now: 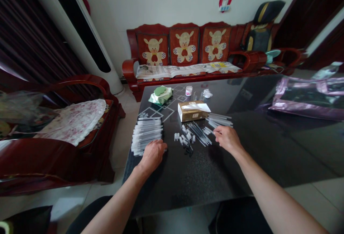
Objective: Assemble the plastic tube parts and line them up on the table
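Two hands, one box, one green-lidded pack, one jar, three bear cushions

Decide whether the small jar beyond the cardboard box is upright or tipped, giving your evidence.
Upright: the jar stands on the black table, its round top facing upward.

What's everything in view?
Table: 1, black, centre
Tube row: 1, whitish, table's left
Loose tubes: several, clear, beside box
Rods: many, grey, before box
Caps: several, white, beside rods
Box: 1, brown, centre
Wipes pack: 1, green, behind row
Jar, wad: 1 each, white, behind box
Bag: 1, pink, right
Bottle: 1, clear, behind bag
Sofa: 1, red, back
Bear cushions: 3, orange, on sofa
Near armchair: 1, red, left
Curtain: 1, dark, left
Left hand: 1, by row
Right hand: 1, by loose tubes
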A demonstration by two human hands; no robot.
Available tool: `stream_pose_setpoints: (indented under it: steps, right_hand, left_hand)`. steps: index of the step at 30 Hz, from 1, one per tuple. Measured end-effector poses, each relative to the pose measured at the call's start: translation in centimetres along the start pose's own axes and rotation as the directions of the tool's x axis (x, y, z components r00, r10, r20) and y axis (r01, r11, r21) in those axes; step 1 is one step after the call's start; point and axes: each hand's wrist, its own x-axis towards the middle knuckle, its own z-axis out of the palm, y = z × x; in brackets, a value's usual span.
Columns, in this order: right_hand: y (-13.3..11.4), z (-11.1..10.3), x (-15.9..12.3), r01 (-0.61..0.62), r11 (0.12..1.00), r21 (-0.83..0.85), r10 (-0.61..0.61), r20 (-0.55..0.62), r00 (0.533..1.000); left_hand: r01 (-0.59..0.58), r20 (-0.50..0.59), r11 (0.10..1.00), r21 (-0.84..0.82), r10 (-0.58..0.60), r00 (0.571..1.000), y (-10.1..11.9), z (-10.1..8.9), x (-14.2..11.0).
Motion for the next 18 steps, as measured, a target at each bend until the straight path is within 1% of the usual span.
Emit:
stream_pose_setpoints:
  steps: [3,6,9,11,13,16,18]
  right_hand:
    - [1.0,-1.0,0.3,-0.078,0.963,-0.259,0.067,-0.052,0.996]
    - [1.6,-1.3,0.5,-0.115,0.912,-0.393,0.124,-0.004,0.992]
    - [1.7,-0.9,0.5,-0.121,0.889,-0.441,0.166,0.065,0.984]
    - [1.6,-0.7,0.5,-0.115,0.874,-0.473,0.176,0.086,0.981]
    - [1.4,-0.5,0.4,-0.107,0.86,-0.499,0.176,0.093,0.98]
    - [1.1,-0.5,0.6,-0.094,0.861,-0.5,0.156,0.083,0.984]
    - [0.7,-0.3,0.5,-0.073,0.886,-0.458,0.114,0.061,0.992]
  left_hand:
    - [0.017,-0.002,1.0,-0.02,-0.017,1.0,0.0,-0.2,-0.1]
    - [0.028,-0.017,0.998,-0.058,-0.029,0.999,0.2,-0.2,-0.2]
    - [0.032,-0.023,0.995,-0.099,-0.034,0.999,0.6,-0.1,-0.2]
    - [0.034,-0.022,0.992,-0.12,-0.037,0.999,0.7,-0.1,-0.2]
    - [0.025,-0.045,0.989,-0.147,-0.032,0.998,0.7,-0.1,-0.2]
    - [-0.036,-0.156,0.967,-0.251,-0.004,0.988,1.0,-0.1,-0.1]
    - [-0.097,-0.246,0.921,-0.377,0.002,0.969,1.4,0.0,0.0]
